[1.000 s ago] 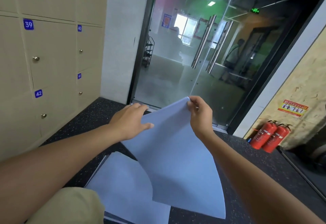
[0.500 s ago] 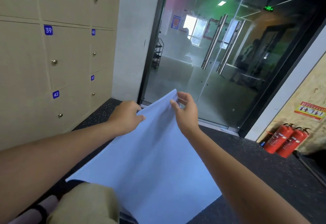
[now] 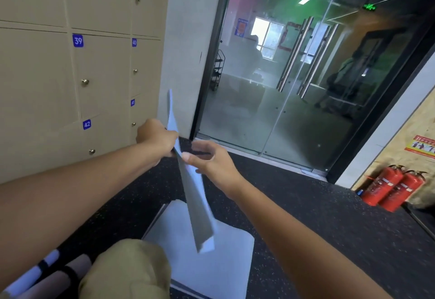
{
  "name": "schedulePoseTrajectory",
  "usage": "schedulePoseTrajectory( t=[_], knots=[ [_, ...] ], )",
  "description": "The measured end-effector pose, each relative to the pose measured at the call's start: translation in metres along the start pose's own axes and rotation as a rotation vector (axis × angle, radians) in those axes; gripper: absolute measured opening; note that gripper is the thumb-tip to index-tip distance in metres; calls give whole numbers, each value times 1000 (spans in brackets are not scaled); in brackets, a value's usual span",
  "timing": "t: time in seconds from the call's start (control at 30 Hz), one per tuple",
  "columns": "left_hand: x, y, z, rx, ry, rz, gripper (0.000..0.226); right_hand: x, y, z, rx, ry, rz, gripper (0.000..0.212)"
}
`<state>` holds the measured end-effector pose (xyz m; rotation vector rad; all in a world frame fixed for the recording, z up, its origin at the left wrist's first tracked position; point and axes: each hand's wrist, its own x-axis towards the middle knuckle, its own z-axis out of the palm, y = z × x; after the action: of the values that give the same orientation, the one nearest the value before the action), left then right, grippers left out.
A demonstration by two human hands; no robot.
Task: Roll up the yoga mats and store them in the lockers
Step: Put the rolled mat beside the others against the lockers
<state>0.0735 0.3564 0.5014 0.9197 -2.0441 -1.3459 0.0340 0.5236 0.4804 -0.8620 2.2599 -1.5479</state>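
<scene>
Head view shows a pale blue mat (image 3: pixel 188 176) lifted edge-on at mid-frame. The left hand (image 3: pixel 157 141) has a closed grip on its top edge, while the right hand (image 3: pixel 209 160) has a narrow grip, thumb on the near face and fingers curled behind. Another mat (image 3: pixel 211 265) lies flat on the floor (image 3: pixel 317 216) below it. Rolled mats (image 3: pixel 44 275) lie at lower left, and closed lockers (image 3: pixel 70 75) fill the left. The step looks like readying the raised mat for rolling; next it likely must be laid flat and rolled tightly from one end.
</scene>
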Motion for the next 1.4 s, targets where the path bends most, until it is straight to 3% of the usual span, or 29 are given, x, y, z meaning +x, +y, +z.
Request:
schedulePoseTrajectory(
  t=[0.07, 0.17, 0.23, 0.3, 0.37, 0.43, 0.47, 0.53, 0.67, 0.77, 0.87, 0.97, 1.23, 1.4],
  knots=[
    [1, -7, -3, -89, 13, -69, 7, 0, -3, 4, -27, -32, 7, 43],
    [2, -24, -11, -169, 19, -155, 11, 0, -4, 15, -250, 27, -81, 15],
    [0, -36, -17, -191, 14, -200, 25, -3, -3, 26, -434, 61, -174, 12],
    [-7, -46, -28, -42, 50, -207, 61, -7, 0, 37, -472, 72, -222, 10],
    [-15, -58, -46, 202, 140, -50, 90, -13, 8, 51, -430, 73, -246, 9],
    [-19, -75, -69, 399, 239, 239, 100, -21, 15, 65, -404, 59, -298, 9],
    [-20, -85, -80, 484, 248, 375, 95, -26, 18, 73, -395, 44, -336, 9],
    [-23, -104, -104, 589, 160, 566, 66, -35, 21, 90, -383, 2, -396, 9],
    [-33, -136, -152, 534, -262, 626, 44, -47, 21, 113, -384, -60, -438, 10],
    [-41, -157, -176, 591, -336, 720, 28, -49, 20, 116, -388, -89, -424, 10],
    [-53, -169, -185, 537, -318, 699, 26, -52, 14, 120, -524, -124, -455, 11],
    [-60, -170, -193, 499, -225, 655, 27, -54, 6, 129, -673, -11, -516, 22],
    [-110, -150, -238, 492, -168, 657, 23, -76, -21, 135, -542, 94, -539, 19],
    [-180, -161, -265, 413, -200, 551, 13, -148, -15, 140, -500, 7, -582, 16]
  ],
)
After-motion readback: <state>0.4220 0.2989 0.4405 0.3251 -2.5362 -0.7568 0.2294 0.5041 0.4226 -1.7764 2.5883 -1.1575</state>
